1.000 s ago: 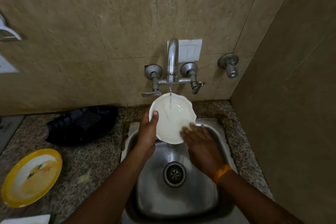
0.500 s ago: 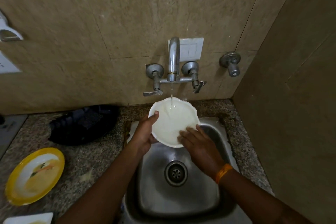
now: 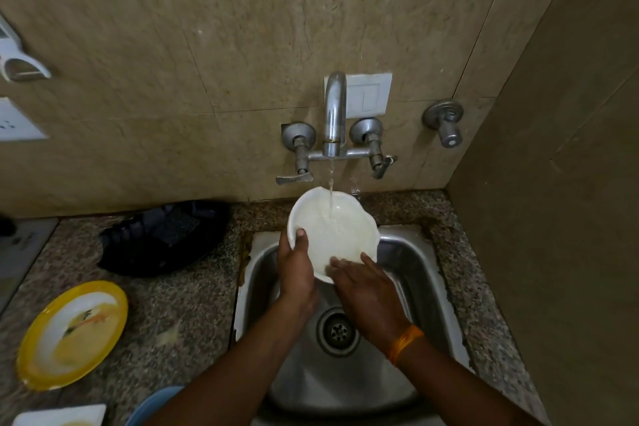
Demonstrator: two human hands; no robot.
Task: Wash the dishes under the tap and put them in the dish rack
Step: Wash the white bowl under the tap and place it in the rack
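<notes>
A white scalloped plate (image 3: 337,225) is tilted above the steel sink (image 3: 408,252), and water from the tap (image 3: 334,114) runs onto its upper face. My left hand (image 3: 297,266) grips the plate's left rim, thumb on the front. My right hand (image 3: 366,290) lies with straight fingers against the plate's lower edge; an orange band is on that wrist. The black dish rack (image 3: 162,239) stands on the counter to the left of the sink.
A yellow-rimmed dirty plate (image 3: 72,334) lies on the granite counter at the left. A white square dish (image 3: 58,415) and a blue plate (image 3: 152,405) show at the bottom edge. Tiled walls close off the back and right.
The plate has tilted and shifted slightly under the stream. My right hand's fingers slid across its lower edge, and my left thumb moved along the rim.
</notes>
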